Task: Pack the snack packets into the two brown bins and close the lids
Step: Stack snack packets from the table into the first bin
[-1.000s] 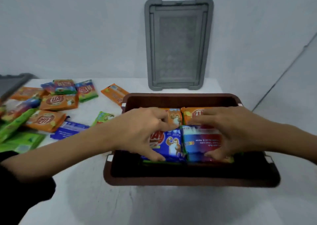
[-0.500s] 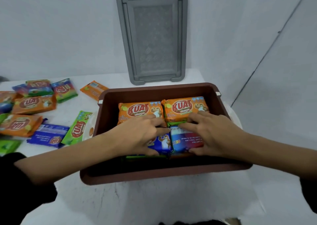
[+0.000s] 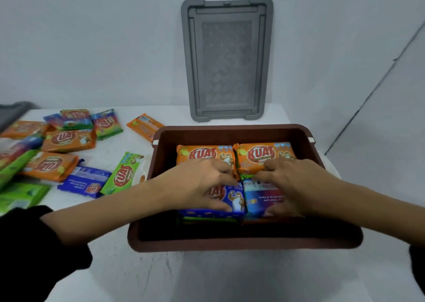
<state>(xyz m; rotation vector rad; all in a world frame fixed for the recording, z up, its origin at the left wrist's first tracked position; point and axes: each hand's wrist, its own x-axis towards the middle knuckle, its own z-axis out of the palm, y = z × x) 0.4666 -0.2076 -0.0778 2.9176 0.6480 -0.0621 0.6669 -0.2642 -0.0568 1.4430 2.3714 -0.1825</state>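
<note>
Head view shows our left hand (image 3: 202, 186) and right hand (image 3: 292, 186) spread flat, pressing blue packets (image 3: 236, 200) into the brown bin (image 3: 230, 244); uneven pressure could buckle the stack.

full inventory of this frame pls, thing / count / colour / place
brown bin: 1, brown, open, table centre
orange packets in the bin: 2, orange, side by side in far half
blue packets in the bin: 2, blue, near half, atop green and orange ones
grey lid: 1, grey, upright against the wall behind the bin
loose packets: about a dozen, orange, green, blue, on the table left of the bin
white table: 1
left hand: on left blue packet
right hand: on right blue packet
</note>
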